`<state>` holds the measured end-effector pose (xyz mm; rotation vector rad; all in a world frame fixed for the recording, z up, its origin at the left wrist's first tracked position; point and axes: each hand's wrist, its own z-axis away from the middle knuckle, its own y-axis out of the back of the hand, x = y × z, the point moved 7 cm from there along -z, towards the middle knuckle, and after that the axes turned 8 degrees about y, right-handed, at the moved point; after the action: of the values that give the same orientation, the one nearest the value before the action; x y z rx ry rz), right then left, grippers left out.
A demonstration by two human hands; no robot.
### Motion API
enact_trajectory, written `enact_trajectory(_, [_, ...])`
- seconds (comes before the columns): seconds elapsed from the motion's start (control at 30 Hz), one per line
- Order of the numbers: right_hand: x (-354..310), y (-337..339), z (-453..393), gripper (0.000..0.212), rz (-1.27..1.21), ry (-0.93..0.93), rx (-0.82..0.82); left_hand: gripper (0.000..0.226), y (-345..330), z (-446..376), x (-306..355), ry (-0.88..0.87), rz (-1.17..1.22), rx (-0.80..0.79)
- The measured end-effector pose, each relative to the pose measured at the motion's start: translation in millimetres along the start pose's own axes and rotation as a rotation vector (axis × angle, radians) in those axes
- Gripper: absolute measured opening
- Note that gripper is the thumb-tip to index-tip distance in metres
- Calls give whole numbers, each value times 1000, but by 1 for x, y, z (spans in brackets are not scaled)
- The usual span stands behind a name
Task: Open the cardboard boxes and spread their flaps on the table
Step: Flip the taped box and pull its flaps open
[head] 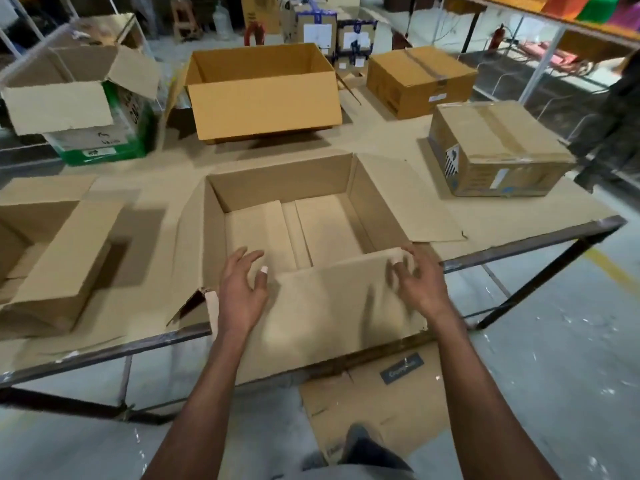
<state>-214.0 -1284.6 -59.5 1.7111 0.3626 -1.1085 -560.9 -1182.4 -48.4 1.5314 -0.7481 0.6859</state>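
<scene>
Standing open at the near table (519, 244) edge, the cardboard box (287, 216) was flanked by both hands. Its near flap (332, 306) lay between them; the left hand (242, 289) was spread beside it, the right hand (419, 282) pinched its corner.

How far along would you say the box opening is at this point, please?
Done: the far open box, the green-printed box and the left box stand open. In hand: the middle box is open, and the left hand and right hand are at its near flap, which hangs over the table edge. Left: two taped boxes remain sealed.
</scene>
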Motion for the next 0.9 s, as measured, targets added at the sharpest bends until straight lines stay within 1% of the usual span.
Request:
enact_trajectory(0.07, [6, 7, 24, 38, -109, -28, 17, 25, -18, 22, 18, 5, 106, -71])
enact_trajectory(0.13, [16, 25, 42, 31, -172, -39, 94, 21, -37, 44, 44, -33, 209, -119])
enact_trajectory(0.2, [33, 44, 48, 30, -231, -100, 168, 20, -63, 59, 70, -41, 244, -188])
enact_trajectory(0.3, [71, 68, 58, 32, -304, -172, 176, 19, -107, 86, 100, -21, 296, -308])
enact_trajectory(0.4, [104, 102, 60, 29, -367, -188, 213, 20, -151, 105, 132, -16, 315, -372])
enact_trajectory(0.57, [170, 160, 44, 24, -383, -224, 190, 20, -249, 123, 192, 48, 377, -435])
enact_trajectory(0.7, [224, 217, 14, 25, -377, -248, 157, 22, -336, 144, 241, 109, 404, -550])
enact_trajectory(0.77, [241, 237, 1, 24, -392, -259, 175, 21, -358, 153, 255, 115, 377, -587])
enact_trajectory(0.9, [279, 269, -31, 19, -445, -325, 211, 20, -394, 147, 274, 171, 372, -571])
